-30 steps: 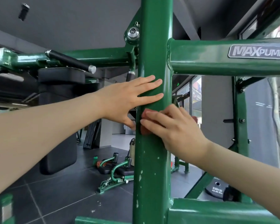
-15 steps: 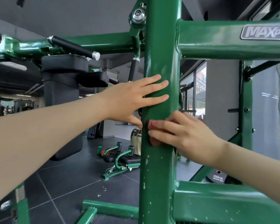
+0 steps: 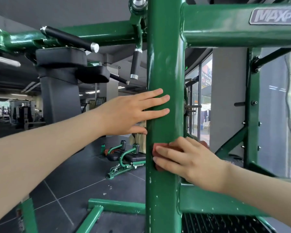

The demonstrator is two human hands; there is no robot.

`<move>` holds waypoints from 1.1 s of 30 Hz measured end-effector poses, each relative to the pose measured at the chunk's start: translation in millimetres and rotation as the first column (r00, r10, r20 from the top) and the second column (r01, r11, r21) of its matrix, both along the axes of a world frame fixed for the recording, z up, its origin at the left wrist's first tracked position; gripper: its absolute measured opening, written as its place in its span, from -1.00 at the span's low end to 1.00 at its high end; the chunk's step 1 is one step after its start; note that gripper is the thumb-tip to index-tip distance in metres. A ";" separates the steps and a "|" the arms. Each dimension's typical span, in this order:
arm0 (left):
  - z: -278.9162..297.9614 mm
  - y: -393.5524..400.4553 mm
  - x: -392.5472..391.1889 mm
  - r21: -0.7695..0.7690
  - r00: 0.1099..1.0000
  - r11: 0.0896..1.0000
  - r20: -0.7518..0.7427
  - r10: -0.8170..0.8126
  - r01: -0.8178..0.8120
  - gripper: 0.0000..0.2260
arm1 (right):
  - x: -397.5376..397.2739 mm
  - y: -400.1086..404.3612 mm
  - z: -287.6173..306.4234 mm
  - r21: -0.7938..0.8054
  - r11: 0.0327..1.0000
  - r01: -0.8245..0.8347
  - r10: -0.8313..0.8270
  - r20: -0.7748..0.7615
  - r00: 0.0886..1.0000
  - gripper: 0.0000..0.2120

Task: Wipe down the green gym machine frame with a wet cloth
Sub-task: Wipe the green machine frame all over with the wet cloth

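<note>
Right hand (image 3: pixel 190 163) lies low in the centre, fingers nearly straight, pressing my reddish cloth (image 3: pixel 159 149) flat on the green upright post (image 3: pixel 165 64). Left hand (image 3: pixel 133 111) braces open-palmed just above. I judge the cloth soft and limp, the painted steel rigid and slick, so flat-palm pressure suits.

Two bare, sleeveless forearms; unadorned fingers (image 3: pixel 158 111).
</note>
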State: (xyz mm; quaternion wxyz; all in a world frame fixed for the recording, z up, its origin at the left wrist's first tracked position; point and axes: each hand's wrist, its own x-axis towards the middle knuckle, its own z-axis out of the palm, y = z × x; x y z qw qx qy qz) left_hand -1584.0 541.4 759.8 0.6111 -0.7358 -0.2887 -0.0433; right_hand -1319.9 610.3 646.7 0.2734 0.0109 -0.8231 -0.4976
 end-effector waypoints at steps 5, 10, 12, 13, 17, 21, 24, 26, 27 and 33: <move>-5.9 -1.9 4.3 0.032 0.999 0.999 0.033 0.008 -0.009 -0.18 | -2.2 -3.6 30.9 -0.147 0.987 -0.058 0.012 -0.295 0.955 -0.51; -7.2 -1.6 2.8 0.034 1.000 0.999 0.018 -0.003 0.003 -0.18 | -15.6 -11.0 -4.0 0.063 0.998 0.023 -0.028 0.085 0.996 -0.64; -8.1 1.0 1.5 0.009 0.999 1.000 0.033 -0.005 0.005 -0.19 | -19.4 -4.8 21.7 -0.054 0.999 0.002 -0.008 -0.114 0.993 -0.60; -8.4 0.7 1.4 -0.005 0.999 1.000 0.042 -0.005 0.005 -0.19 | -21.5 -6.3 28.1 -0.120 0.993 -0.011 -0.017 -0.226 0.974 -0.59; -10.0 -0.8 0.8 -0.011 0.999 1.000 0.050 0.001 -0.001 -0.20 | -20.2 -11.1 -9.5 0.046 0.998 0.052 -0.051 -0.020 0.998 -0.62; -17.0 1.7 1.2 0.001 0.998 1.000 0.061 0.001 -0.001 -0.16 | -1.1 -2.1 9.9 -0.104 0.995 0.000 -0.018 -0.179 0.984 -0.57; -25.4 -0.1 1.7 0.021 0.998 1.000 0.061 0.005 -0.006 -0.14 | 0.3 -1.5 -24.6 -0.123 0.992 0.031 -0.057 -0.215 0.975 -0.54; -31.7 1.0 2.2 0.012 0.999 1.000 0.035 -0.001 0.001 -0.15 | 3.0 -8.7 -53.9 -0.007 0.996 0.085 -0.085 0.039 0.996 -0.59; -35.2 2.4 2.3 -0.003 1.000 1.000 0.018 -0.007 0.007 -0.16 | 5.3 -9.7 -54.4 0.006 0.997 0.077 -0.077 0.117 0.990 -0.58; -54.9 7.2 0.6 -0.069 1.000 0.997 0.002 -0.023 0.023 -0.14 | -11.8 -14.3 -73.0 -0.150 0.983 0.101 -0.121 -0.132 0.984 -0.57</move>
